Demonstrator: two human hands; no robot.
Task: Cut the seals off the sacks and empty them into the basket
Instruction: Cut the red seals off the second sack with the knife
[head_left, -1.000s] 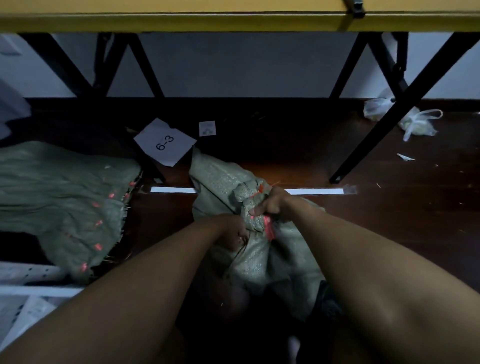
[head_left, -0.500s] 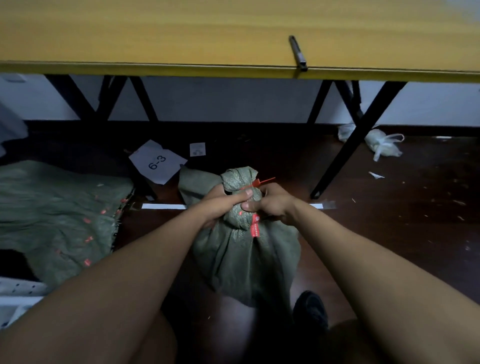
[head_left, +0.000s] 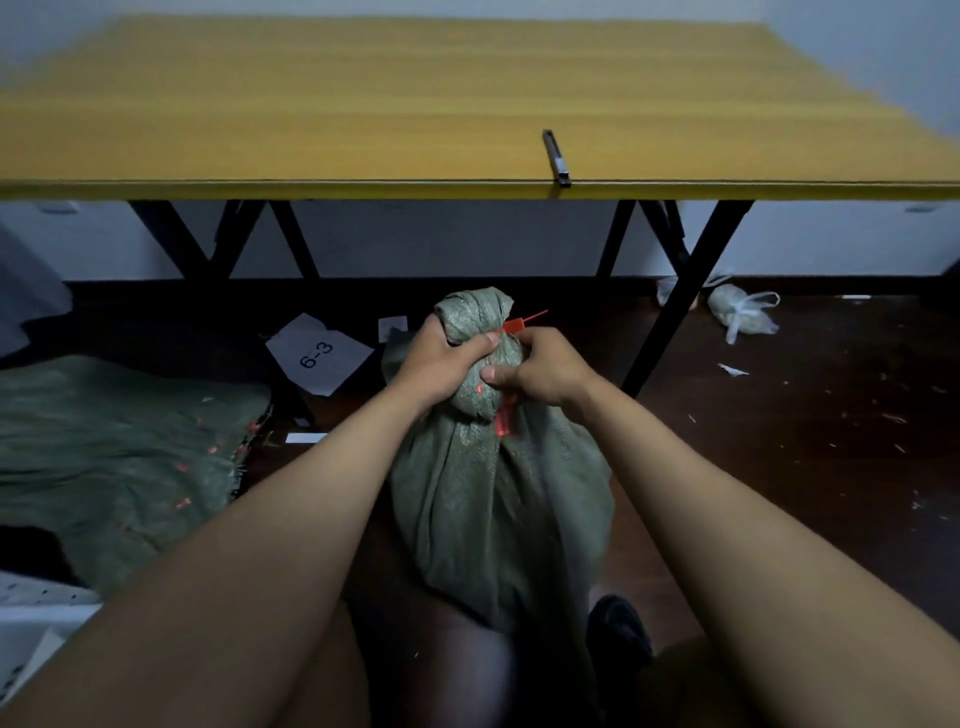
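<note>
A full green woven sack (head_left: 498, 499) hangs upright in front of me, its bunched neck tied with a red plastic seal (head_left: 506, 415). My left hand (head_left: 441, 364) grips the neck from the left. My right hand (head_left: 540, 369) grips it from the right, just above the seal's hanging tag. The seal's thin red tail (head_left: 527, 319) sticks out to the right above my fingers. A dark cutter (head_left: 556, 158) lies at the front edge of the yellow table (head_left: 363, 114).
A pile of empty green sacks (head_left: 114, 457) with red seal bits lies on the floor at left. A paper marked 6-3 (head_left: 317, 353) lies under the table. Black table legs (head_left: 680, 301) stand ahead. White plastic bags (head_left: 743, 312) lie at right. A white perforated basket (head_left: 31, 603) shows at lower left.
Both hands have lifted the sack from lying on the floor to hanging upright. My view has tilted up, so the tabletop and the cutter show more fully.
</note>
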